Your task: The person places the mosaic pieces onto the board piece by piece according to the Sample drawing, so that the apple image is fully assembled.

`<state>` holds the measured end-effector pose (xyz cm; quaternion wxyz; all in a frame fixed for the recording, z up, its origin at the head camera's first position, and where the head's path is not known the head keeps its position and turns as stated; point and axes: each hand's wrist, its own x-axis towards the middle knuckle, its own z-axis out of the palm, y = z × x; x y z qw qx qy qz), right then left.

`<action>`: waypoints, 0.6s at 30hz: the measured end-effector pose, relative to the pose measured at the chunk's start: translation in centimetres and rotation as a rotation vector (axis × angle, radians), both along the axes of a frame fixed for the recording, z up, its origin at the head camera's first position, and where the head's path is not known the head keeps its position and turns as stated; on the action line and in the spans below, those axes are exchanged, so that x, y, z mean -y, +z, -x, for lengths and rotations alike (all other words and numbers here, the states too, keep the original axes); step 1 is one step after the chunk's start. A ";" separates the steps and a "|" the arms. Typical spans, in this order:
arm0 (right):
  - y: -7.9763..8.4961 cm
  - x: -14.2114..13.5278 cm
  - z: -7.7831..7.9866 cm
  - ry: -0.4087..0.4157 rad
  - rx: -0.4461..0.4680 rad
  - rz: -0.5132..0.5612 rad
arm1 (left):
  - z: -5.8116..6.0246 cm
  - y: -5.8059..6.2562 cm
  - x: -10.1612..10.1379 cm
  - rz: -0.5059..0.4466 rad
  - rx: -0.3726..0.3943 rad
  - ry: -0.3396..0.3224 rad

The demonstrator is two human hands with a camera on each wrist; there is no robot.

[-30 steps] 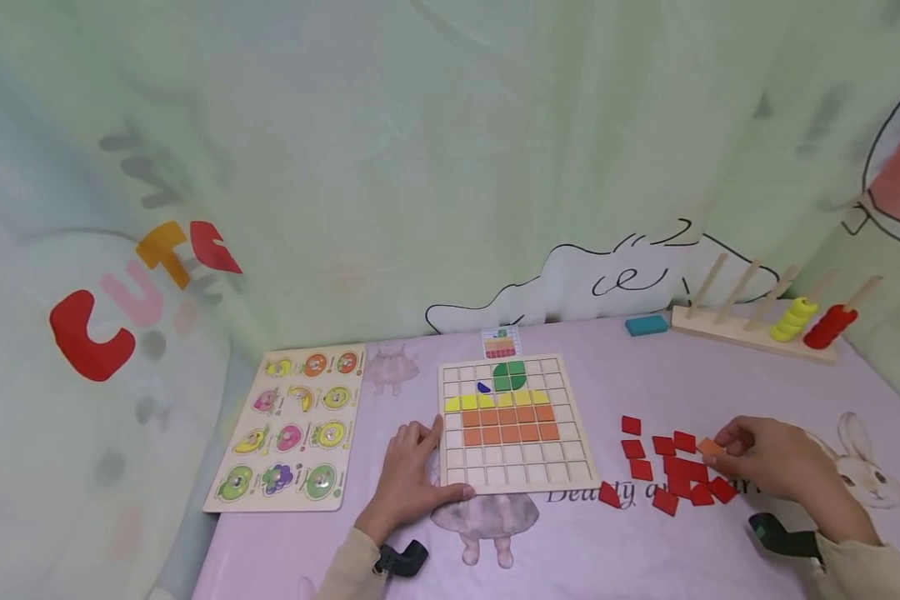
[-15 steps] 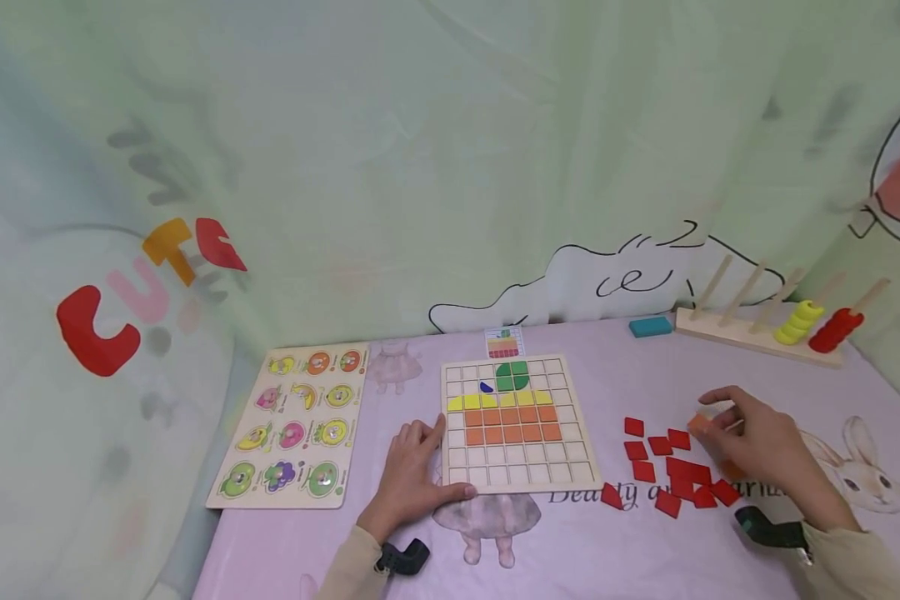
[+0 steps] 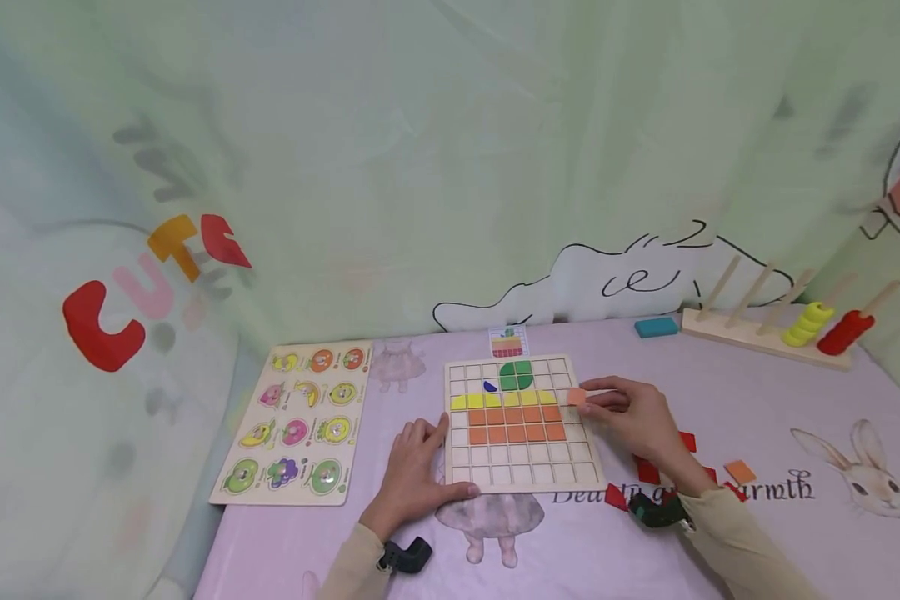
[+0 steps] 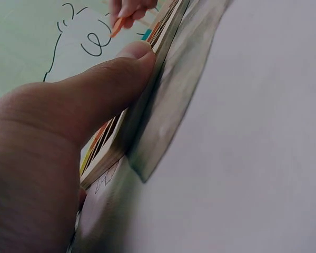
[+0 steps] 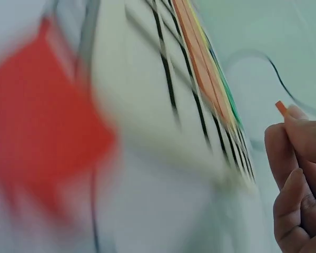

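My right hand (image 3: 637, 417) pinches an orange square tile (image 3: 577, 397) between thumb and fingers, over the right side of the wooden grid board (image 3: 495, 476). In the right wrist view the tile (image 5: 280, 108) stands on edge between the fingertips. On the board lie two rows of orange tiles (image 3: 515, 432), a yellow row (image 3: 459, 402), green pieces (image 3: 515, 376) and a small blue piece (image 3: 490, 387). My left hand (image 3: 414, 473) rests at the board's lower left corner, thumb (image 4: 113, 79) along the near edge, other fingers by the left side.
Red tiles (image 3: 617, 497) lie partly hidden under the right forearm, with a loose orange tile (image 3: 739, 471) beside them. A pattern card (image 3: 508, 341) is behind the board. A fruit puzzle (image 3: 321, 499) stands left; a teal block (image 3: 656, 327) and peg stacker (image 3: 765, 341) are back right.
My right hand has carried the orange tile left from the pile to the board's right side, and another orange tile now shows beside the red ones. The left hand has stayed put.
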<state>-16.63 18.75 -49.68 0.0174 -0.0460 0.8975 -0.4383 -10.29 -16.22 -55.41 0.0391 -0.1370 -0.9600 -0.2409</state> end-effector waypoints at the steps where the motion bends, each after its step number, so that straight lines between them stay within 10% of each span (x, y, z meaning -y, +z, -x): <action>1: 0.0 1.1 0.2 0.022 0.015 0.014 | 0.0 0.0 0.0 0.002 -0.001 0.000; 18: -0.6 13.9 2.5 0.385 -0.078 -0.100 | 0.0 0.3 0.0 -0.025 -0.039 -0.021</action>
